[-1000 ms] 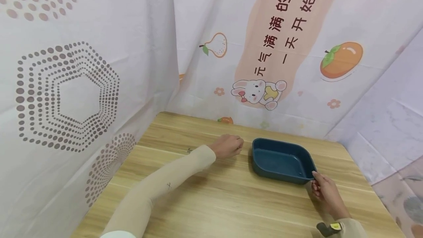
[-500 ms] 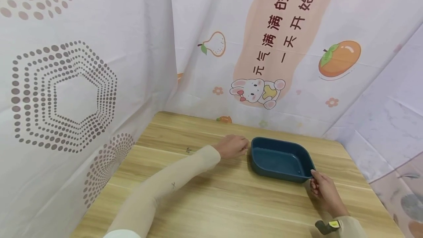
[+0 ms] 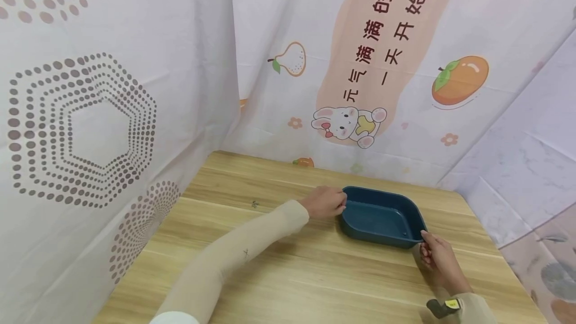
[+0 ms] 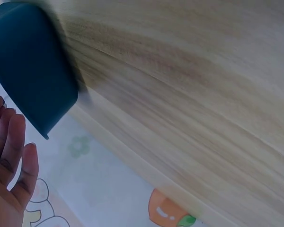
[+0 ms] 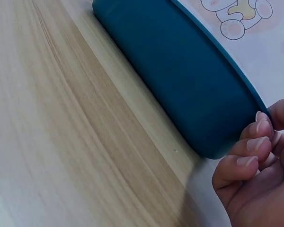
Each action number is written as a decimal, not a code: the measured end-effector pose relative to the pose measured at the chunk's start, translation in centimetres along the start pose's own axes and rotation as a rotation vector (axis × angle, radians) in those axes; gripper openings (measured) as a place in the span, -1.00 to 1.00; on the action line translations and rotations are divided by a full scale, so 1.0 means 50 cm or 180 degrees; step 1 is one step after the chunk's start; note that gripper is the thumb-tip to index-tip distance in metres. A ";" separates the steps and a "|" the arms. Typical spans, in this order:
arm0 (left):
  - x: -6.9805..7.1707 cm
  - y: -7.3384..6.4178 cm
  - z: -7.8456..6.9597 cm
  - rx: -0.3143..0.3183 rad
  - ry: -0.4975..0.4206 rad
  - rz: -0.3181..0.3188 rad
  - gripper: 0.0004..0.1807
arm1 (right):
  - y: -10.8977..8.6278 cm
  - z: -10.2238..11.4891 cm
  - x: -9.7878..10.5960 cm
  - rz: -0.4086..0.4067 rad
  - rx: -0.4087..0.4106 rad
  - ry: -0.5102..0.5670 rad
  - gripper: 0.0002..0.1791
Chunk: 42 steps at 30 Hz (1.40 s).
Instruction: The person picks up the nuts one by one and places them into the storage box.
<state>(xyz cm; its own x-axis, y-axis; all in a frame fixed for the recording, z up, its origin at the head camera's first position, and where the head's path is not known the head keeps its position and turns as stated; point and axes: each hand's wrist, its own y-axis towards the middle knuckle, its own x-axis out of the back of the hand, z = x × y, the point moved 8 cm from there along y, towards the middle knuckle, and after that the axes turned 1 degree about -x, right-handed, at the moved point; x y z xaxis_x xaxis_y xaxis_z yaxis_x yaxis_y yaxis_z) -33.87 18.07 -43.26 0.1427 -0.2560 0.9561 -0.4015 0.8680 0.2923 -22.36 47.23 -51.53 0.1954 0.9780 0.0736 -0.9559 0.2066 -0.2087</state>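
A dark blue, deep, rounded-corner plastic tray (image 3: 382, 236) sits on the wooden table, its inside visible from the head view. My right hand (image 3: 438, 256) pinches the rim at its near right corner, thumb on top and other fingers curled below, as the right wrist view shows of that hand (image 5: 260, 165). At the opposite, left end is my left hand (image 3: 325, 202), overlapping the rim in the head view. In the left wrist view, its loosely bent fingers (image 4: 16, 142) appear just beside the tray wall (image 4: 33, 66), with a small gap; contact is hard to tell.
The wood-grain table (image 3: 288, 284) stretches around the tray. Behind it hangs a white printed curtain (image 3: 279, 109), and another curtain (image 3: 193, 64) closes off the left side. A small dark mark (image 3: 255, 204) shows on the table left of the left hand.
My left hand has moved right, from beside the tray to its left rim. The right hand keeps its pinch on the rim, and the tray stays nearly in place.
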 end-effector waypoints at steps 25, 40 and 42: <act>-0.018 0.011 -0.012 0.0033 -0.0055 0.0003 -0.85 | 0.000 0.004 -0.002 0.0008 0.0045 -0.0010 -0.51; -0.026 0.009 -0.008 0.0133 -0.0148 0.0050 -0.83 | -0.003 0.003 -0.002 -0.0003 0.0046 -0.0006 -0.51; -0.026 0.008 -0.008 0.0112 -0.0164 0.0023 -0.82 | -0.003 0.003 -0.003 -0.0005 0.0045 -0.0014 -0.51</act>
<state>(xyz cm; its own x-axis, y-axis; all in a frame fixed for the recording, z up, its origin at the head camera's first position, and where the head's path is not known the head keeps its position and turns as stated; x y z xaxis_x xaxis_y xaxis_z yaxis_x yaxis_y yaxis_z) -33.84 18.91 -44.39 0.0932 -0.2723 0.9577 -0.4341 0.8545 0.2852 -22.28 47.07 -51.35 0.1959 0.9775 0.0782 -0.9586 0.2077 -0.1948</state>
